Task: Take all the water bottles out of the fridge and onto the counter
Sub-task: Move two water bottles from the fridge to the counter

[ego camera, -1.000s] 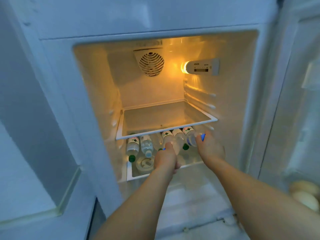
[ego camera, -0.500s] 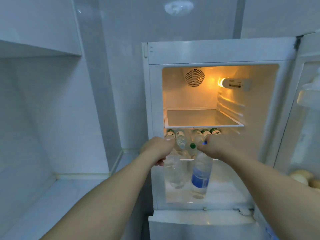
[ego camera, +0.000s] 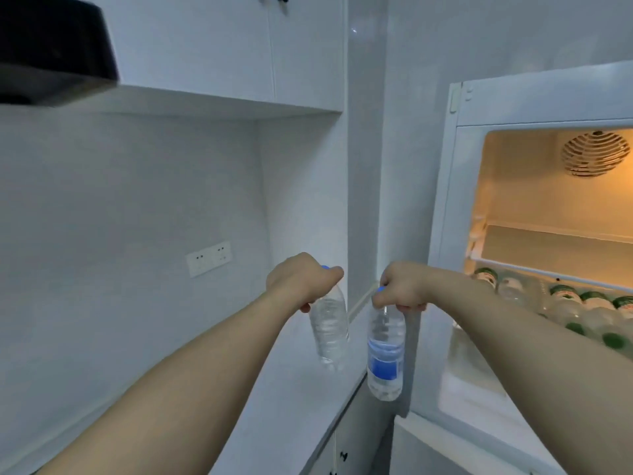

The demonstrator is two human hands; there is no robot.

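Observation:
My left hand (ego camera: 301,281) grips the neck of a clear unlabelled water bottle (ego camera: 329,332), which hangs tilted above the white counter (ego camera: 239,389). My right hand (ego camera: 402,286) grips the blue-capped neck of a water bottle with a blue label (ego camera: 385,354); it hangs upright over the counter's right edge, beside the fridge (ego camera: 445,200). Several more bottles with green caps (ego camera: 582,313) lie on their sides under the fridge's glass shelf (ego camera: 548,248).
The counter sits in a white alcove with a wall socket (ego camera: 209,258) on the back wall. White cupboards (ego camera: 239,46) hang above, and a black hood (ego camera: 51,46) is at the top left. The lit fridge stands open on the right.
Both hands pulled a bottle each from the fridge shelf and carried them left, out of the fridge toward the counter. My view turned left with them.

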